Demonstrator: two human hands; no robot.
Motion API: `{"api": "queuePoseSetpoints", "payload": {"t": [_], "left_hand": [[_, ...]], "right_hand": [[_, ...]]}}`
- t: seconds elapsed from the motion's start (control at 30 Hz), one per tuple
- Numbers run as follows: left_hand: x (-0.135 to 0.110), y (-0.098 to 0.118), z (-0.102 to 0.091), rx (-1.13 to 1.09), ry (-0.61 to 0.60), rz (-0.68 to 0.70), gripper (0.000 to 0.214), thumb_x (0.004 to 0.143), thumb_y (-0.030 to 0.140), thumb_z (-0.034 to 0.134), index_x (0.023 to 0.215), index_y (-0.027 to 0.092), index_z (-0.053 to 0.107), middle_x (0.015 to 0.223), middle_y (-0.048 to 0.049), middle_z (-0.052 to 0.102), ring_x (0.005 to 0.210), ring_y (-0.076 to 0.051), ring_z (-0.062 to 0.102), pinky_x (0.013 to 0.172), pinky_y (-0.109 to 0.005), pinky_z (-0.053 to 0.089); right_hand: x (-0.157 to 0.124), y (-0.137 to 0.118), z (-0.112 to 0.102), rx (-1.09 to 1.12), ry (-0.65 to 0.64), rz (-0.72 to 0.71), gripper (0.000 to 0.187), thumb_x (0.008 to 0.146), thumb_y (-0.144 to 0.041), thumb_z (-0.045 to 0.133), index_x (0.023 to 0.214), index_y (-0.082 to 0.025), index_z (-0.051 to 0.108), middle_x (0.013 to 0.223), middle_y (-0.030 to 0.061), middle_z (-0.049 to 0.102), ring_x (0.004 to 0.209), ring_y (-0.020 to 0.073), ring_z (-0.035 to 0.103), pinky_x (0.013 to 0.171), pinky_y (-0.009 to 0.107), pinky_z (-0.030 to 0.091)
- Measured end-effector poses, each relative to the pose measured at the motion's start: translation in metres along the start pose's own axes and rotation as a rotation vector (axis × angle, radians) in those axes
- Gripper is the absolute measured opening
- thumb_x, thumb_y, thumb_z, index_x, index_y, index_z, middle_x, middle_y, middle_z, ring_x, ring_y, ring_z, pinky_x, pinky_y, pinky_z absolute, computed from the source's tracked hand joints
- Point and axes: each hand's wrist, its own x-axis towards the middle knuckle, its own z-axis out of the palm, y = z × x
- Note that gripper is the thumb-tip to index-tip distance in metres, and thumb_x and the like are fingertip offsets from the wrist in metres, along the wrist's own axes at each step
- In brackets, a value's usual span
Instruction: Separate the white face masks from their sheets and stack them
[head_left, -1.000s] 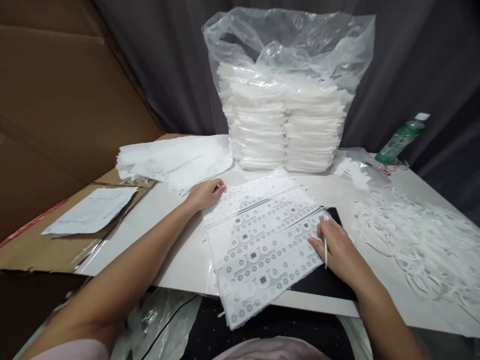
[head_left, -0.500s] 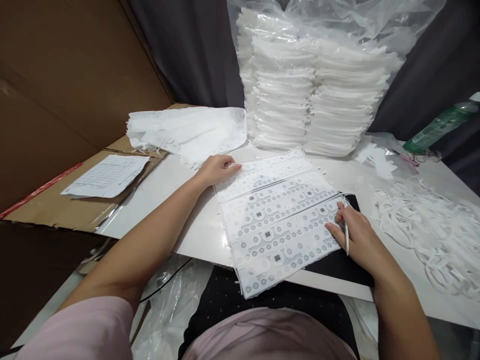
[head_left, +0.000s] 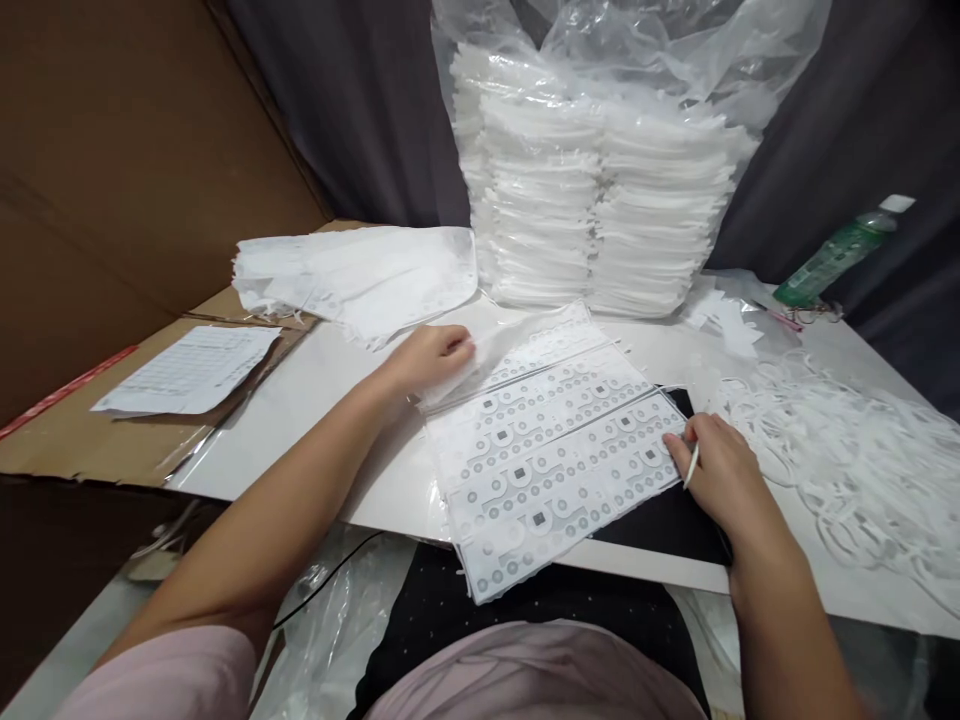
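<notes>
Pinching the far left corner of a clear film [head_left: 491,350], my left hand [head_left: 429,358] has its fingers [head_left: 459,346] curled shut on it, and that corner lifts slightly off the patterned sheet [head_left: 547,455] beneath. My right hand [head_left: 716,475] rests at the sheet's right edge, thumb and fingers [head_left: 679,455] closed around a thin white stick [head_left: 691,466] that points down toward my wrist.

The sheet lies slantwise in front of me. Its near corner hangs over the table [head_left: 315,420] edge above my lap, and its right part sits on a black mat [head_left: 660,525]. Bare tabletop opens to the left of the sheet, under my left forearm, out to where the cardboard [head_left: 82,445] and a printed paper [head_left: 187,368] begin. To the right I see little room: a heap of white scraps [head_left: 855,460] starts just beyond my right hand. Behind the sheet a plastic bag [head_left: 600,190] of stacked white pieces stands close to its far edge, with a flat white pile [head_left: 352,275] near my left hand and a green bottle [head_left: 844,250] well off at the far right.

Both forearms reach in from the lower corners, wrists low, palms down.
</notes>
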Motion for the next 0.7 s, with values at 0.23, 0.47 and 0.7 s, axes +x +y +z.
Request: {"api": "queuePoseSetpoints", "payload": {"t": [0.23, 0.47, 0.7], "left_hand": [[0.016, -0.018, -0.007, 0.247, -0.031, 0.003, 0.021, 0.08, 0.029, 0.053, 0.09, 0.015, 0.066, 0.093, -0.0106, 0.066, 0.084, -0.025, 0.06, 0.066, -0.031, 0.043], [0.073, 0.074, 0.018, 0.262, -0.12, 0.72, 0.091, 0.076, 0.036, 0.072, 0.149, 0.027, 0.019, 0.158, -0.0117, 0.01, 0.143, -0.033, 0.013, 0.112, -0.046, 0.019], [0.094, 0.112, -0.018, 0.226, -0.148, 0.996, 0.022, 0.081, 0.039, 0.068, 0.095, 0.023, 0.063, 0.099, -0.0026, 0.069, 0.105, -0.022, 0.061, 0.115, -0.045, 0.009]], "right_hand": [[0.002, -0.011, -0.007, 0.14, 0.096, -0.05, 0.022, 0.081, -0.028, 0.047, 0.068, -0.025, 0.029, 0.064, -0.0003, 0.045, 0.062, 0.0194, 0.047, 0.059, 0.031, 0.036], [-0.004, -0.05, -0.034, 0.522, 0.267, -0.175, 0.034, 0.09, -0.033, 0.051, 0.065, -0.025, 0.03, 0.073, 0.0025, 0.065, 0.069, 0.0179, 0.065, 0.061, 0.028, 0.049], [-0.02, -0.059, -0.094, 0.603, 0.667, -0.085, 0.042, 0.078, -0.025, 0.071, 0.062, -0.024, 0.032, 0.06, -0.0033, 0.065, 0.043, 0.012, 0.054, 0.038, 0.023, 0.034]]}}
